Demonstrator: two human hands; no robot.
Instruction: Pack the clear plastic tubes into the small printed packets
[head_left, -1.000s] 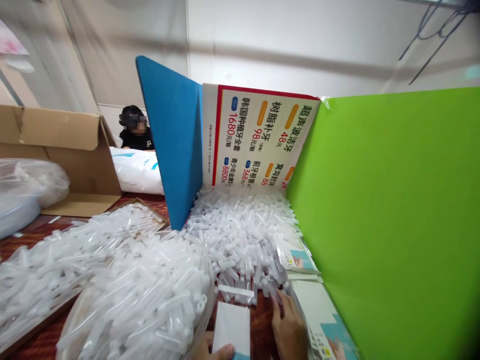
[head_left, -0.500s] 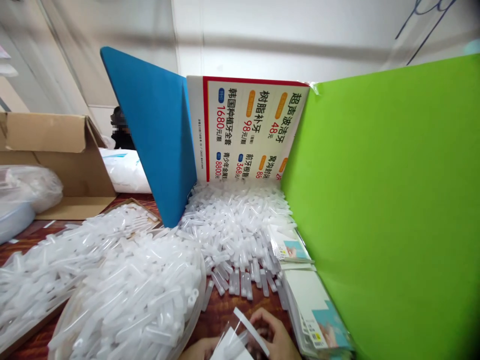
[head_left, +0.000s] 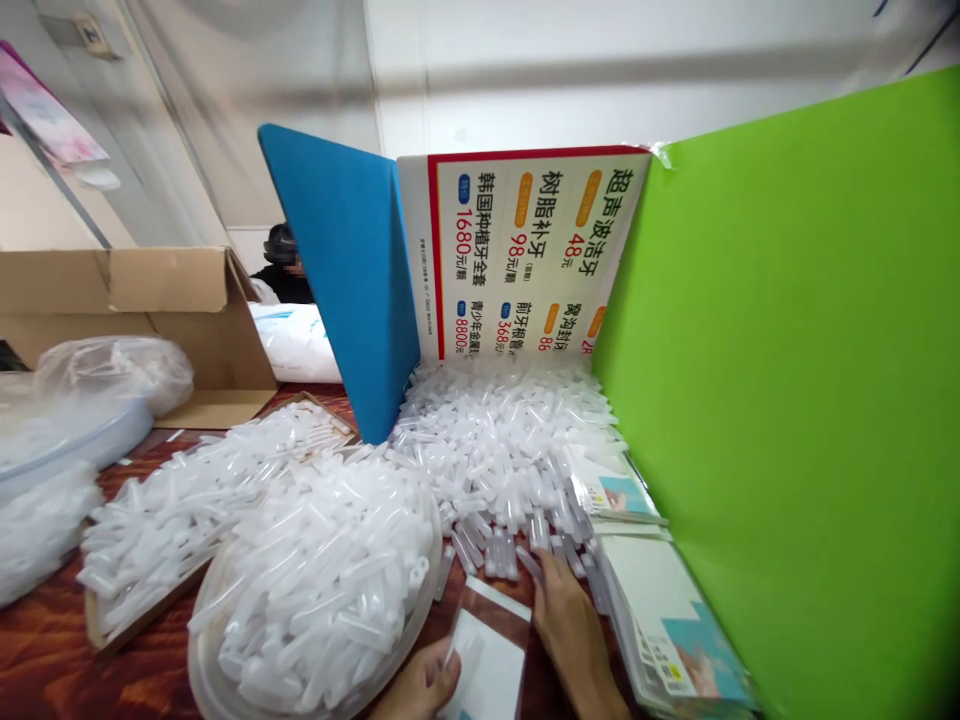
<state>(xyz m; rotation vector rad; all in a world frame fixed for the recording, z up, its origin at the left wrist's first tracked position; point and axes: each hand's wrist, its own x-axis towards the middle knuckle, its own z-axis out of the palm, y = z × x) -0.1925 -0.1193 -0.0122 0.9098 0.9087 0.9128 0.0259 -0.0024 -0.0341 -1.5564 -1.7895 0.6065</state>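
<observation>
My left hand is closed on the lower left edge of a clear plastic bag at the bottom middle. The bag contains a white card, and its upper end has a pale strip. To the right of it, my right hand reaches forward, back of the hand up, with its fingers at a small translucent plastic tube. That tube lies slanted at the front edge of a heap of similar tubes. The fingertips are partly hidden behind the hand.
A round tub heaped with white plastic pieces stands at left, beside a cardboard tray of more. Stacked bagged cards lie at right along a green board. A blue panel stands upright. A person sits behind it.
My right hand has left the bag and moved forward to the tubes. The bag now lies flatter in my left hand. The view has shifted left.
</observation>
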